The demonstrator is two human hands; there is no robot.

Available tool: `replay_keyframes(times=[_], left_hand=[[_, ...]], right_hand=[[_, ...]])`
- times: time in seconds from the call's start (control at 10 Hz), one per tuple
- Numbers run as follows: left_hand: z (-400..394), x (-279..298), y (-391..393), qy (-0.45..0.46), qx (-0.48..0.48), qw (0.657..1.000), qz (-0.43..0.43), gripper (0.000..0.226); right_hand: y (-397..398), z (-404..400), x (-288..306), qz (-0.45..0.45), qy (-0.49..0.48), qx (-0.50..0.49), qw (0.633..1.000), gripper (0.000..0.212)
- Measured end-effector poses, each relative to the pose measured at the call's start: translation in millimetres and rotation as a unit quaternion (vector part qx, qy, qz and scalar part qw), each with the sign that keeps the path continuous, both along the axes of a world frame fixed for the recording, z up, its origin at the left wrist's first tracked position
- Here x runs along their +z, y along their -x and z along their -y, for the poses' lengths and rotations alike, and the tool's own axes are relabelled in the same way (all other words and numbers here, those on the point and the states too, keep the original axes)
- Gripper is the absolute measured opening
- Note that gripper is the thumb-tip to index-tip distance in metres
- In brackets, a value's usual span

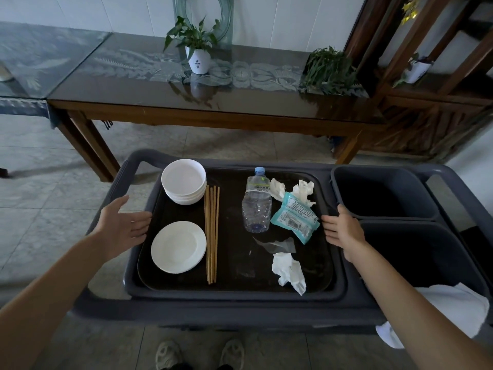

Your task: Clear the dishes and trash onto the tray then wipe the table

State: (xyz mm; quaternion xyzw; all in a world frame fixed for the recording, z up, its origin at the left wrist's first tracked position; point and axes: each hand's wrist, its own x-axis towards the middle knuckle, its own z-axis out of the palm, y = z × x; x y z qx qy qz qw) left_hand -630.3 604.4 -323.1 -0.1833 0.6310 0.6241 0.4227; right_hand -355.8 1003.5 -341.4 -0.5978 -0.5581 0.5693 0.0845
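Bins (384, 193) beside tray (234, 285), cloth (453, 303) nearby

We can read very little here. At the upper middle of the tray, the bottle (256, 201) wears a pale label with a yellow-green patch and a line of dark characters, too small for us to make out. Just right of it, the teal packet (295, 217) carries rows of fine dark print and a barcode near its lower edge; we cannot read any of it. At the upper middle of the frame, the white pot (199, 61) on the table shows a small dark logo and a square code below it, neither legible to us.
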Motion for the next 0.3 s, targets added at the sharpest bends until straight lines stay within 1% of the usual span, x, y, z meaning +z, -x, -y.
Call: replay_keyframes(times=[0.1,0.2,0.3], left_hand=[[-3,0,-16,-0.011,-0.01,0.999,-0.043,0.078],[-9,8,-32,0.025,-0.04,0.993,-0.104,0.064],[-14,11,-47,0.038,-0.053,0.991,-0.119,0.058]], right_hand=[[-5,6,7,-0.014,-0.005,0.013,1.0,0.068],[-9,16,14,-0.005,-0.028,0.034,0.999,0.065],[-12,27,19,0.021,-0.091,0.056,0.994,0.065]])
